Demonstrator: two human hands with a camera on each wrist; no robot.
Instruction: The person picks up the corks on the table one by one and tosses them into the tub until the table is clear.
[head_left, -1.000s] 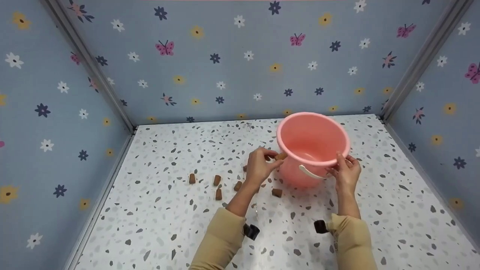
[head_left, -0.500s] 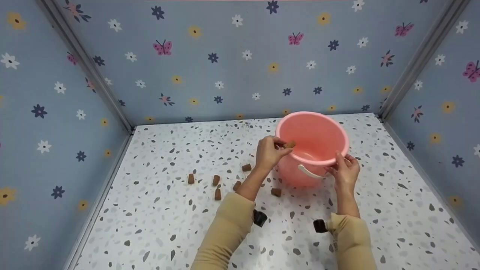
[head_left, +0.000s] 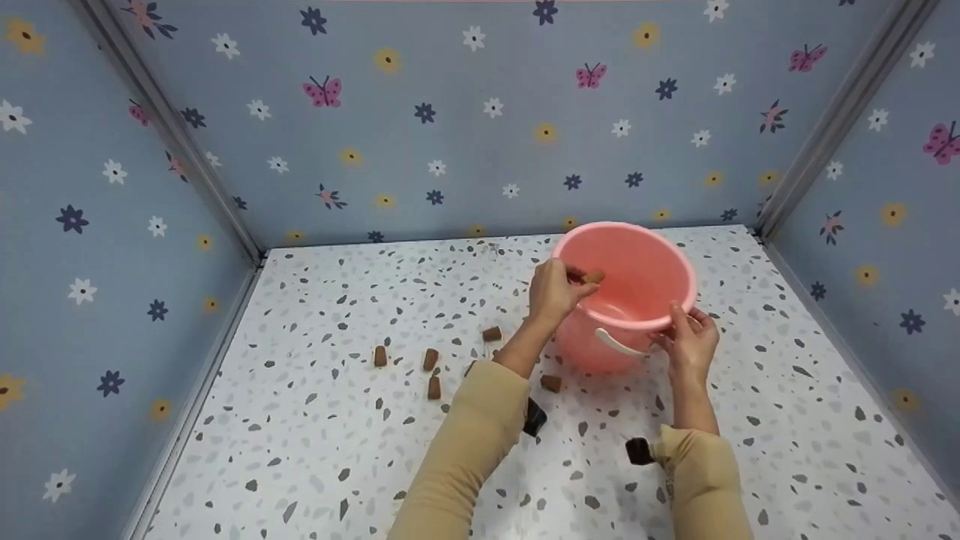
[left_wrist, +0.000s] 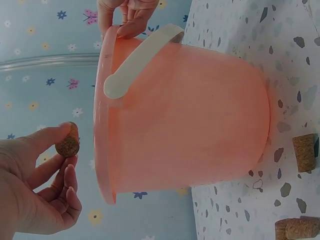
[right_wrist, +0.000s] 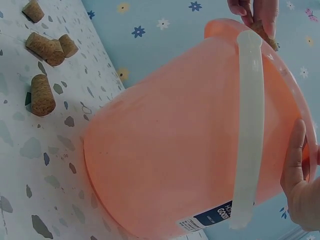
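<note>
A pink plastic bucket (head_left: 637, 259) with a white handle (head_left: 619, 344) stands on the speckled table, also filling the left wrist view (left_wrist: 190, 120) and the right wrist view (right_wrist: 185, 150). My left hand (head_left: 556, 289) pinches a brown cork (head_left: 593, 277) between thumb and fingers, held just over the bucket's near-left rim; the same cork (left_wrist: 67, 141) shows in the left wrist view. My right hand (head_left: 688, 341) grips the bucket's rim at its near-right side, thumb (right_wrist: 295, 150) lying on the outside wall.
Several brown corks lie on the table left of the bucket, among them a cork (head_left: 380, 355) farthest left and a cork (head_left: 551, 383) close to the bucket's base. Blue flowered walls (head_left: 465, 120) enclose the table on three sides.
My left hand rose from beside the bucket's wall up over its rim, carrying the cork up and to the right. The right hand and bucket stayed put.
</note>
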